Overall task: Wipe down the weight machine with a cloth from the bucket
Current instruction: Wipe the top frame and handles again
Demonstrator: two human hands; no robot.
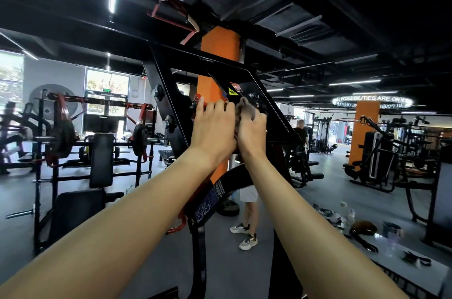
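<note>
Both my arms reach up to the black frame of the weight machine (171, 93), near its bolted pivot plate with a yellow warning sticker. My right hand (252, 131) grips a bunched grey-brown cloth (247, 109) and holds it against the frame by the bolts. Beside it, touching it, my left hand (215, 127) has its fingers curled over the frame bar, the index finger stretched upward. The bucket (391, 229) is a small grey one on the floor at the lower right.
An orange pillar (220, 49) stands behind the machine. A person in white shorts (248, 203) stands just beyond it, another farther back. Benches and plate-loaded racks fill the left. Bottles, rags and straps lie on the floor at the right.
</note>
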